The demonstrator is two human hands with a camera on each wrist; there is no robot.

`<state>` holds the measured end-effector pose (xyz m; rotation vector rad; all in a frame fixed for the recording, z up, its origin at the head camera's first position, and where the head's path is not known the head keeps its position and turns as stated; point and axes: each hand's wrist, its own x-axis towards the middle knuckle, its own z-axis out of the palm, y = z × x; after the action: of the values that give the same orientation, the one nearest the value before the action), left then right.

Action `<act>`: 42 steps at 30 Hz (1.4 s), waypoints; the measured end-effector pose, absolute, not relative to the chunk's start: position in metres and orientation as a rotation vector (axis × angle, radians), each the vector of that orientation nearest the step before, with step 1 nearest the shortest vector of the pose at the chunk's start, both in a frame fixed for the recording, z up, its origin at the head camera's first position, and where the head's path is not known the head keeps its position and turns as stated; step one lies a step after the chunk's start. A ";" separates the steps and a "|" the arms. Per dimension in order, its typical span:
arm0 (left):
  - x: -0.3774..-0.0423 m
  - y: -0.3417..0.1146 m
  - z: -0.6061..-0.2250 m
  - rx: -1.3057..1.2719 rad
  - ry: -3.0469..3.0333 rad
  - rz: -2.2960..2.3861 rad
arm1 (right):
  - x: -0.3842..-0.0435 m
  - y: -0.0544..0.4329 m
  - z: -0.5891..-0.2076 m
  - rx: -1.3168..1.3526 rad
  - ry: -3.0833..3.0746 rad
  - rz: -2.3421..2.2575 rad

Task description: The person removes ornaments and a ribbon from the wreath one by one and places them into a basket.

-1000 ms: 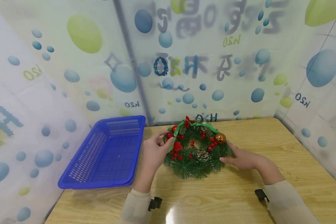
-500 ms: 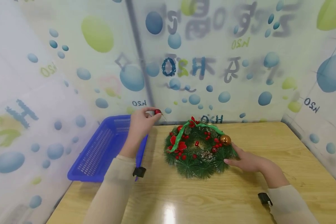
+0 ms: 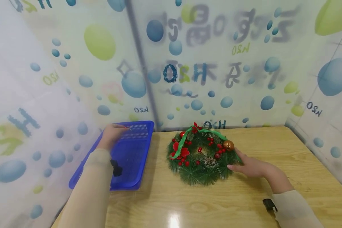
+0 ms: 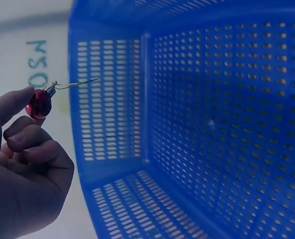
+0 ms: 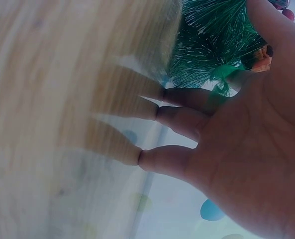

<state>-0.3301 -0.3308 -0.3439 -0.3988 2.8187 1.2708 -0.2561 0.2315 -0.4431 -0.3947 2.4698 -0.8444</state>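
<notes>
My left hand (image 3: 110, 137) is over the far left part of the blue plastic basket (image 3: 146, 152). Between thumb and fingertips it pinches a small red Christmas ball (image 4: 39, 105), whose silver cap and thin thread loop point toward the basket wall. On the table lies a green Christmas wreath (image 3: 190, 176) with red berries, red flowers, a pinecone (image 3: 209, 161), a green ribbon (image 3: 184, 139) and a gold ball (image 3: 228, 145). My right hand (image 3: 252, 167) rests at the wreath's right edge, thumb along the needles. Its other fingers are straight, tips on the tabletop (image 5: 48, 99).
The wooden table (image 3: 213, 205) runs back to a wall sheet (image 3: 188, 104) printed with blue and green dots. The basket stands at the table's left side, near the left sheet. Black camera mounts (image 3: 269, 205) sit at both wrists.
My left hand has taken the red ball away from the wreath's left side and carried it left, over the basket. The right hand has stayed at the wreath's edge.
</notes>
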 end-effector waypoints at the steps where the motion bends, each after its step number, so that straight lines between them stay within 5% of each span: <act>1: -0.332 -0.335 -0.348 -0.410 2.817 1.274 | -0.256 0.231 -0.444 -0.395 2.466 -0.848; 29: -0.322 -0.365 -0.405 -0.639 2.741 1.516 | -0.257 0.232 -0.447 -0.379 2.464 -0.868; 36: -0.330 -0.349 -0.379 -0.568 2.703 1.708 | -0.257 0.233 -0.447 -0.372 2.464 -0.869; 42: -0.327 -0.285 -0.313 -0.334 2.491 1.952 | -0.256 0.232 -0.445 -0.363 2.458 -0.871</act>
<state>-0.3273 -0.2849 -0.3126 -0.3335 2.4909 1.9521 -0.2561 0.2315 -0.4454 -0.3630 2.4582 -0.8714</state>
